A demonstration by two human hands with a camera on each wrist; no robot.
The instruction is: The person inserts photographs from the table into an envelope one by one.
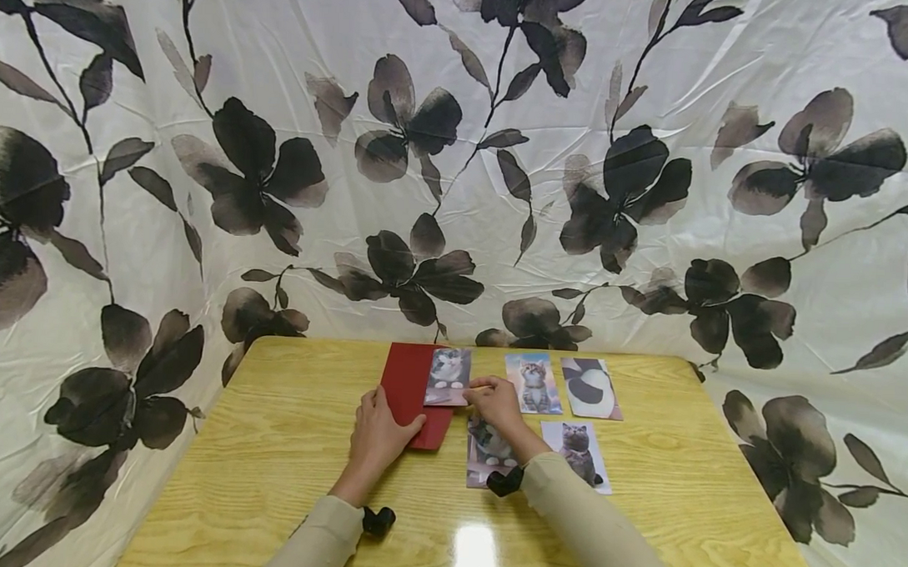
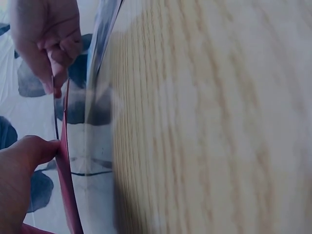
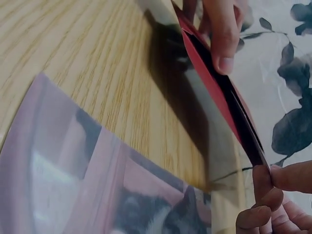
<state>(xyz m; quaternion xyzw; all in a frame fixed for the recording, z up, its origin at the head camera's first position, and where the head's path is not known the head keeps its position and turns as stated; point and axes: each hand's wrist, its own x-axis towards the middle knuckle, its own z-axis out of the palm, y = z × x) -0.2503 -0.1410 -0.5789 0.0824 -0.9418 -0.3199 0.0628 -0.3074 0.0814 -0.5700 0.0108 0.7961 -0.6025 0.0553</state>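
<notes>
My left hand [image 1: 378,431] grips a red paper envelope [image 1: 404,373] by its lower left part, thumb across the front. The envelope is lifted off the table, and in the right wrist view its edge gapes along a dark slit. My right hand [image 1: 501,404] pinches the lower right edge of a cat photo [image 1: 448,368], which overlaps the envelope's upper right part. How far the photo sits inside the envelope I cannot tell. Under my right hand lies another cat photo [image 1: 485,464], partly covered by the hand and wrist.
On the yellow wood-grain table [image 1: 268,452], a striped kitten photo [image 1: 533,385], a black-and-white photo [image 1: 591,390] and a grey cat photo [image 1: 577,453] lie to the right. Behind the table hangs a floral cloth [image 1: 514,269].
</notes>
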